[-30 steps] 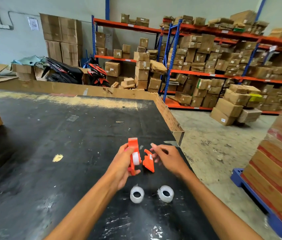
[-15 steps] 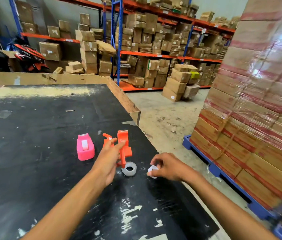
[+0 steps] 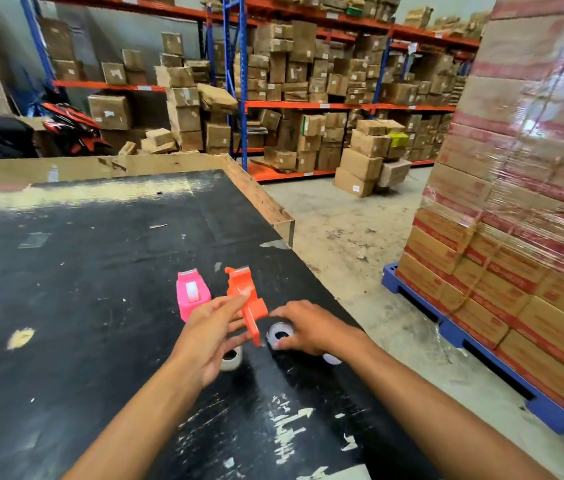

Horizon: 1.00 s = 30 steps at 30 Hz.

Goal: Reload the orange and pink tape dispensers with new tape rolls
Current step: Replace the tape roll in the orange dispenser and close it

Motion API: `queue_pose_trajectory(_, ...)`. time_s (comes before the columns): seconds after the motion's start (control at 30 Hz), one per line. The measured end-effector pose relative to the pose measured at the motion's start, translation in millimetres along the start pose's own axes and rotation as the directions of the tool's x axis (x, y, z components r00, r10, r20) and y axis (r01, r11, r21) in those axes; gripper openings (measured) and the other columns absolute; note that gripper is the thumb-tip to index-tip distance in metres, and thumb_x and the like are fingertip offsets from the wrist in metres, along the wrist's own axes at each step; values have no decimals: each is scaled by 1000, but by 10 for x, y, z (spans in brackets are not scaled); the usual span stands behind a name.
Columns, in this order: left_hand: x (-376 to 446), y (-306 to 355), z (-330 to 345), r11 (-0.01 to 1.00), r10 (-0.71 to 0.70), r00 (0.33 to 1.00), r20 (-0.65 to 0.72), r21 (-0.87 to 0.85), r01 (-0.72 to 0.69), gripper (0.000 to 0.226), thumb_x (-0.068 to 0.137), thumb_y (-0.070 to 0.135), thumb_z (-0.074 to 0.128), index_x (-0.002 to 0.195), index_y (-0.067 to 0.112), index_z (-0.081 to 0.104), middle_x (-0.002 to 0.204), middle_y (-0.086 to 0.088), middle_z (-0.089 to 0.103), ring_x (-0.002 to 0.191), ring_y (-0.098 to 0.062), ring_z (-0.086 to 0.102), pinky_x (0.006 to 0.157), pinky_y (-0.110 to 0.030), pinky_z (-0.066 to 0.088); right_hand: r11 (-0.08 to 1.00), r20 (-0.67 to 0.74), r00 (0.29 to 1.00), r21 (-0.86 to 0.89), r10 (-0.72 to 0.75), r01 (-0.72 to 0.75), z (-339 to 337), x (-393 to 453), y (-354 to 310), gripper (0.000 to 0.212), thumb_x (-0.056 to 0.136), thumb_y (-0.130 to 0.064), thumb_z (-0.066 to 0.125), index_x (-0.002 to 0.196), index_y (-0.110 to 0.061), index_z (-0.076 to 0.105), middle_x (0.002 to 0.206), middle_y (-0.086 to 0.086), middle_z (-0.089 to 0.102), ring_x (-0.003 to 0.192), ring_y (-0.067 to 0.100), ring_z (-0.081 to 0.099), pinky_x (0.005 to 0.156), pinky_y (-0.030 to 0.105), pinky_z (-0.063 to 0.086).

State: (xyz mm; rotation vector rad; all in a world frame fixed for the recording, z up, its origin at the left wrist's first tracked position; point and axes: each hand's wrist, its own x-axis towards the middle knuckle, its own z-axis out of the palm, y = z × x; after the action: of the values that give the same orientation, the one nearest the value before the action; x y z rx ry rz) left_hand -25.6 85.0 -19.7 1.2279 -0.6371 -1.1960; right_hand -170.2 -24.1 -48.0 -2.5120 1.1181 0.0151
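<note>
My left hand [image 3: 209, 332] holds the orange tape dispenser [image 3: 247, 299] upright above the black table [image 3: 83, 289]; its side looks opened. The pink tape dispenser [image 3: 191, 295] stands on the table just left of it, with a small roll inside. My right hand [image 3: 308, 327] grips a clear tape roll [image 3: 278, 333] lying on the table right of the orange dispenser. A second tape roll [image 3: 232, 356] lies partly hidden under my left hand. A small whitish piece [image 3: 331, 359] shows under my right wrist.
The table's right edge runs diagonally close to my right hand, with concrete floor beyond. A shrink-wrapped stack of boxes on a blue pallet [image 3: 464, 327] stands at the right. Shelves full of cartons [image 3: 308, 98] line the back.
The view swung right, bringing the pink dispenser into sight. My left hand kept the orange dispenser, while my right hand left the orange side piece and came down onto a tape roll.
</note>
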Motion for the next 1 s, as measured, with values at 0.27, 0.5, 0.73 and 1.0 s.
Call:
queue_pose_trajectory(0.27,12,90,-117,997,72,991,-110,23,-70,26,86,25,63,102,4,67,87,-8,76,78,-18,71,65,-29,58,472,-77,997,880,10,63,-231,4,-166,40,84,-20,70,120,-5,60,102,23,72,80,23,70,81,36,60)
queue_pose_trajectory(0.5,106,103,28,992,125,986,-108,42,-121,33,79,31,68,101,7,69,92,-11,78,84,-23,75,64,-28,57,445,-100,985,882,-139,152,-468,-70,-227,33,83,-9,69,114,1,63,105,21,70,91,25,70,78,28,60)
queue_pose_trajectory(0.73,207,108,-15,990,-3,996,-86,-141,-9,37,79,28,64,105,2,70,93,-19,75,84,-28,73,80,-38,57,447,-131,977,874,-165,193,-438,181,-301,28,81,-8,71,104,6,64,97,18,67,75,17,70,68,26,61)
queue_pose_trajectory(1.0,116,300,-229,949,-26,974,-223,-312,-46,46,70,34,67,105,4,69,109,-18,71,96,-29,68,86,-39,57,461,-130,914,831,-385,312,-589,476,-638,30,85,-23,66,98,4,67,78,9,66,61,10,64,52,20,54)
